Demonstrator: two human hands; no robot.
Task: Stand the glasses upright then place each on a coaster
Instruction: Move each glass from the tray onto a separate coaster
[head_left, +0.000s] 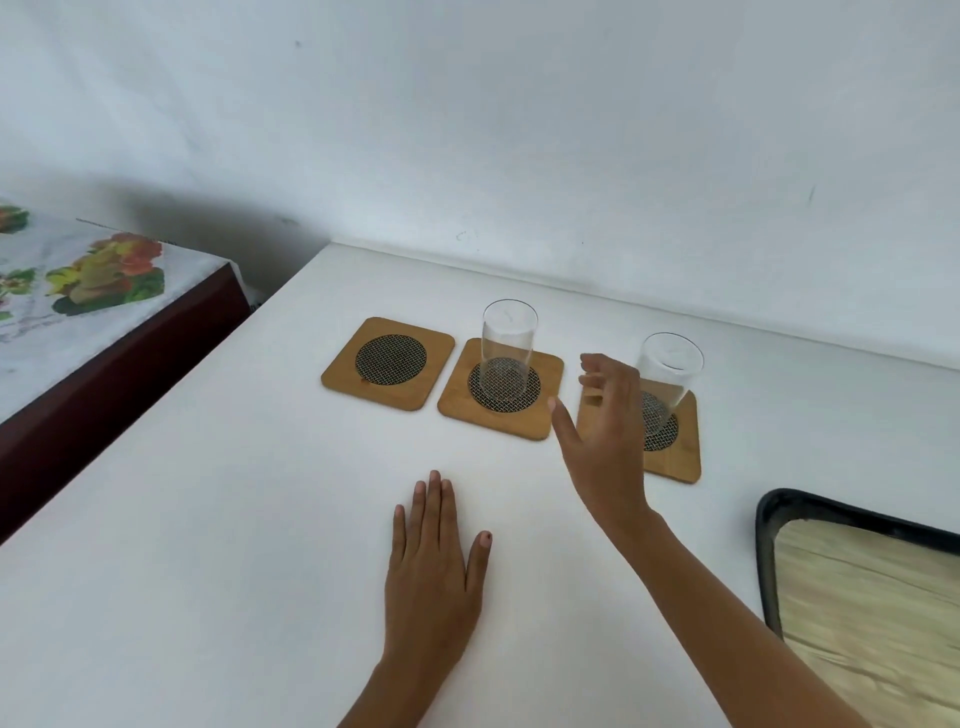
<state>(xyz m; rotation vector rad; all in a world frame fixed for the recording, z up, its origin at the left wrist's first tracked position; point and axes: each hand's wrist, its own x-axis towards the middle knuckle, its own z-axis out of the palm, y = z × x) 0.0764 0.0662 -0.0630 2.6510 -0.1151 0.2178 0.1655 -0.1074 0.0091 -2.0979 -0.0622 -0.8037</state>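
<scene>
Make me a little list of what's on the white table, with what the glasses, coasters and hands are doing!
surface: white table
coasters: three wooden squares in a row
left coaster: no glass on it
middle coaster: holds the middle glass, upright
right coaster: holds the right glass, upright
left hand: flat on the table, palm down
right hand: open, fingers spread, just left of the right glass, not gripping it
tray: dark-rimmed, at the right edge
glasses seen: two

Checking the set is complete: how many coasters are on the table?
3, in a row: left coaster bare, middle coaster and right coaster each under a glass.
</scene>
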